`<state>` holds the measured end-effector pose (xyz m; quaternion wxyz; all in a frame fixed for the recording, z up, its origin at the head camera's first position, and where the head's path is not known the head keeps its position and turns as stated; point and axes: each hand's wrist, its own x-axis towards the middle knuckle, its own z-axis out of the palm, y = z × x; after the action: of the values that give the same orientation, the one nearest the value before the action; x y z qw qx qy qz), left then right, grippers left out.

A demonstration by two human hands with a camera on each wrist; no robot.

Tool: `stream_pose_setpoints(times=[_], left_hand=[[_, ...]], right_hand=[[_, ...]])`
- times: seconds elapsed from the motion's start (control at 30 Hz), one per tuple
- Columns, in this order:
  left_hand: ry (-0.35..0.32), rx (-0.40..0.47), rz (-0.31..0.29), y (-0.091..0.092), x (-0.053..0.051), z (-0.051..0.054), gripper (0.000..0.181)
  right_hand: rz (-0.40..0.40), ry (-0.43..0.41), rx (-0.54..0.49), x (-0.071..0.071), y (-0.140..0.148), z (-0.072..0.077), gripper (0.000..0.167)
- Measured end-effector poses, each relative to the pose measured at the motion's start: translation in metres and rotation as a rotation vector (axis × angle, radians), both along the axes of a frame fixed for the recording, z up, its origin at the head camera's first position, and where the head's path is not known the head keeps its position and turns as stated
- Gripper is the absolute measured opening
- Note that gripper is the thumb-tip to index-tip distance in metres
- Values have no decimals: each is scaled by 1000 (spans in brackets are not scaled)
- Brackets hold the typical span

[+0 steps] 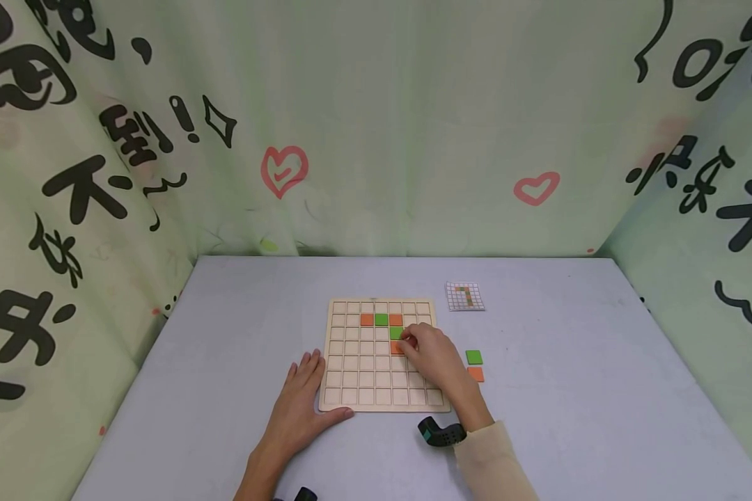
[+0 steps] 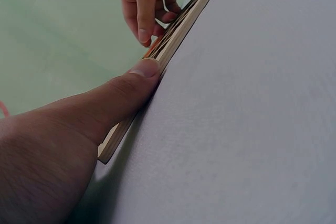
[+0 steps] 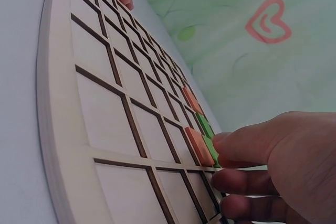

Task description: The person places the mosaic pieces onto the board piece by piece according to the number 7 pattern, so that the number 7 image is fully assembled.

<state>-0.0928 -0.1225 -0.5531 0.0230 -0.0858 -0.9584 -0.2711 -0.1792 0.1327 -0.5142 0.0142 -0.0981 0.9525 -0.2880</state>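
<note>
We are listing: left hand, grip apart, touching a gridded board lying on the worktop, bearing orange tiles and green tiles; right hand, reaching over them, grip pinching or not, we cannot tell; printed card; loose green tile; loose orange tile.

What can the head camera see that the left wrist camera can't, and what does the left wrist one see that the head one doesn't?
Only the head view shows the small gridded card, the loose green tile and loose orange tile beside the board, and the black writing on the curtain.

Only the left wrist view shows the board's side edge up close, from down low.

Both show the board, the left hand, the right hand, the table and the green curtain.
</note>
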Motion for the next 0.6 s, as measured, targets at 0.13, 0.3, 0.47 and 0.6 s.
stream_pose_setpoints(times=[0.13,0.3,0.47,0.6], left_hand=[[-4,-2,3,0,0,0,108],[-2,-1,1,0,0,0,108],[2,15,-3,0,0,0,107],[6,15,-5,0,1,0,107]], right_hand=[[7,-3,0,0,0,0,12],[10,-5,-1,-1,0,0,13],[11,0,-2,-1,0,0,14],[17,3,-1,0,0,-1,14]])
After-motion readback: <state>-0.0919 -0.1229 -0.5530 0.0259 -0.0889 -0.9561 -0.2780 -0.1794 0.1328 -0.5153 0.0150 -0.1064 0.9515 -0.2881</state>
